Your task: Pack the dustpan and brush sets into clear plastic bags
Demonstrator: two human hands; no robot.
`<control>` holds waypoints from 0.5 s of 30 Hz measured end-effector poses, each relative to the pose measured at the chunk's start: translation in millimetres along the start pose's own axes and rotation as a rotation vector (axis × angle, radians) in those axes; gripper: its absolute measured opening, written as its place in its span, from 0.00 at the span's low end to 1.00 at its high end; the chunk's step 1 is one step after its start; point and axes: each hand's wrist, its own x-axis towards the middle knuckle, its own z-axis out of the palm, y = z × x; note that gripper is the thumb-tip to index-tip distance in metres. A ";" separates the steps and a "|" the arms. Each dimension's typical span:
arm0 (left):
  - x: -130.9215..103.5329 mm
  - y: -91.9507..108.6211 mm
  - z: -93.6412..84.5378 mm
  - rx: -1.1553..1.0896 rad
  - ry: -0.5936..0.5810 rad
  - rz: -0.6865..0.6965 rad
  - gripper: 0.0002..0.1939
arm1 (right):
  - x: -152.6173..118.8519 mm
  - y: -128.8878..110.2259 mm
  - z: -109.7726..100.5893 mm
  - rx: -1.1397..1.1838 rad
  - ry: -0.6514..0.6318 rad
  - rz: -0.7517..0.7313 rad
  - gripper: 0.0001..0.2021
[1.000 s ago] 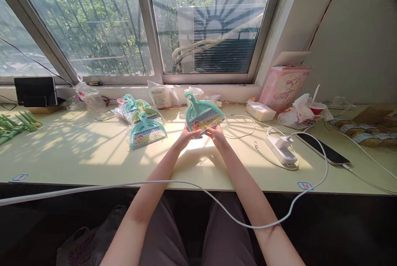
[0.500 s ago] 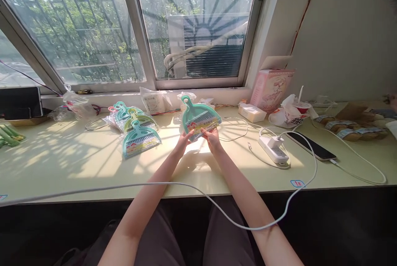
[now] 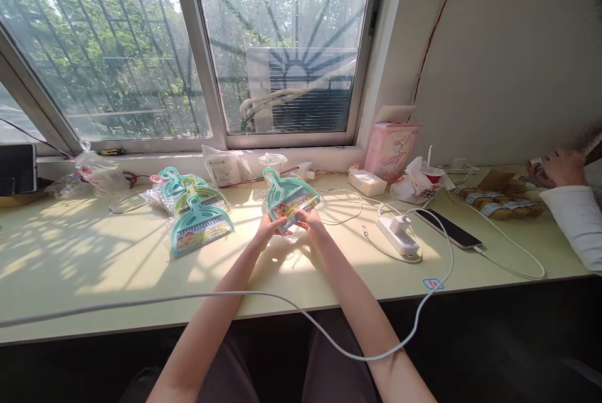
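A teal mini dustpan and brush set [image 3: 288,192] in clear wrap is held tilted above the table, its handle pointing away from me. My left hand [image 3: 270,227] grips its lower left corner, fingers closed on the edge. On the lower right edge, my right hand [image 3: 308,221] is closed too, with the thumb on the front. Left of them lies an overlapping row of similar wrapped sets: a teal one [image 3: 201,227] in front, a yellow-green one [image 3: 200,193] behind it, and more teal and pink at the back.
A white cable [image 3: 282,304] loops across in front of my forearms. To the right are a power strip [image 3: 397,235], a phone [image 3: 449,229], a tissue pack [image 3: 367,182] and a pink box [image 3: 392,149]. Another person's hand [image 3: 564,168] shows at far right.
The view has shifted, and the held set is tipped slightly more. Another person's hand and white sleeve have come into view at the right.
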 end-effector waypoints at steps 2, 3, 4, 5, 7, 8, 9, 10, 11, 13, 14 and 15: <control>0.8 1.0 0.0 -0.016 0.038 -0.006 0.29 | 1.6 -3.9 3.8 -0.011 0.010 0.049 0.14; 2.0 2.1 -1.6 -0.023 0.061 -0.019 0.27 | 2.9 -6.2 5.9 -0.020 0.023 0.073 0.13; 3.6 3.5 -4.8 -0.030 0.096 -0.033 0.25 | 4.3 -8.8 7.7 -0.028 0.029 0.083 0.12; 5.4 5.5 -9.6 -0.038 0.142 -0.046 0.23 | 5.6 -11.4 8.8 -0.041 0.041 0.087 0.11; 8.2 10.8 -23.9 -0.055 0.249 -0.069 0.20 | 6.9 -16.7 8.1 -0.119 0.117 0.050 0.11; 8.7 14.0 -32.7 -0.062 0.290 -0.083 0.19 | 6.6 -19.1 6.1 -0.202 0.165 -0.015 0.11; 8.1 17.2 -42.0 -0.066 0.314 -0.103 0.18 | 5.7 -21.0 3.4 -0.319 0.203 -0.111 0.13; 6.7 20.3 -51.1 -0.066 0.323 -0.133 0.17 | 4.4 -22.2 0.2 -0.467 0.223 -0.226 0.18; 4.5 23.0 -59.3 -0.063 0.320 -0.167 0.16 | 2.9 -22.6 -3.0 -0.625 0.214 -0.340 0.24; -0.8 26.1 -70.9 -0.060 0.286 -0.229 0.15 | 0.5 -21.0 -8.2 -0.891 0.126 -0.485 0.35; -3.3 26.3 -73.9 -0.066 0.255 -0.249 0.15 | 0.1 -19.3 -10.0 -0.978 0.085 -0.508 0.37; -5.3 25.7 -75.1 -0.073 0.221 -0.262 0.16 | 0.5 -17.3 -11.4 -1.031 0.056 -0.508 0.36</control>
